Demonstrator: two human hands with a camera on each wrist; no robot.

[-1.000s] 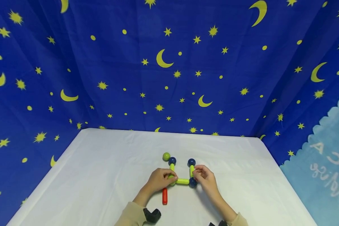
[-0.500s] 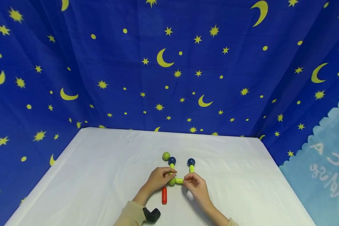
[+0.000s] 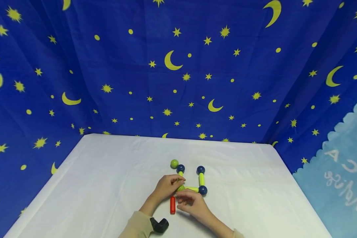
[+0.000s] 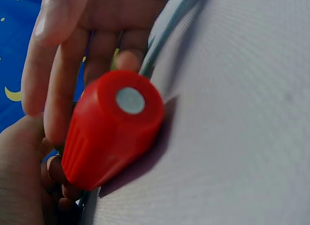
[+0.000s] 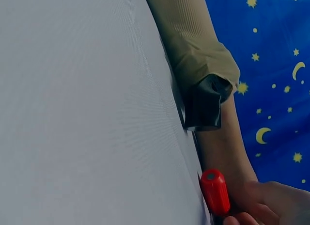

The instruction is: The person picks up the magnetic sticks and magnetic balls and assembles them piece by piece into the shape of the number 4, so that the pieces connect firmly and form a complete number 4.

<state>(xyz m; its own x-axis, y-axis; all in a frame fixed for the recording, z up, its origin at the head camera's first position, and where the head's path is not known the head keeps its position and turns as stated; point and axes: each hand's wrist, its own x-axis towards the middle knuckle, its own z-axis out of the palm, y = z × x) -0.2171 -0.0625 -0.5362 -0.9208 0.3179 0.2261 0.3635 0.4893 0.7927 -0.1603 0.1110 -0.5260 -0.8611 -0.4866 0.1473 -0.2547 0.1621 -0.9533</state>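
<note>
My left hand [image 3: 166, 185] holds the left side of a flat magnetic-rod frame, fingers and thumb over a yellow-green rod [image 3: 180, 174] and partly hiding a green ball [image 3: 181, 188]. Just right of a red rod [image 3: 173, 205] is my right hand [image 3: 193, 204], its fingers loosely bent with nothing between them. In the left wrist view the red rod [image 4: 114, 130] looms large with a silver end, the right fingers [image 4: 63, 84] behind it. A yellow-green rod [image 3: 192, 189] runs to a dark blue ball [image 3: 203, 190]; another rod [image 3: 201, 179] goes up to a second blue ball [image 3: 200, 170].
A third blue ball [image 3: 180, 168] tops the left rod, with a green ball [image 3: 174, 163] against it. White cloth covers the table [image 3: 122, 172]. A blue star-and-moon curtain [image 3: 178, 82] stands behind and beside it. A black wrist strap [image 3: 159, 225] sits on the left wrist.
My right hand has left the right-hand blue ball and rod, moving left and toward me to the red rod. My left hand stays on the frame's left side.
</note>
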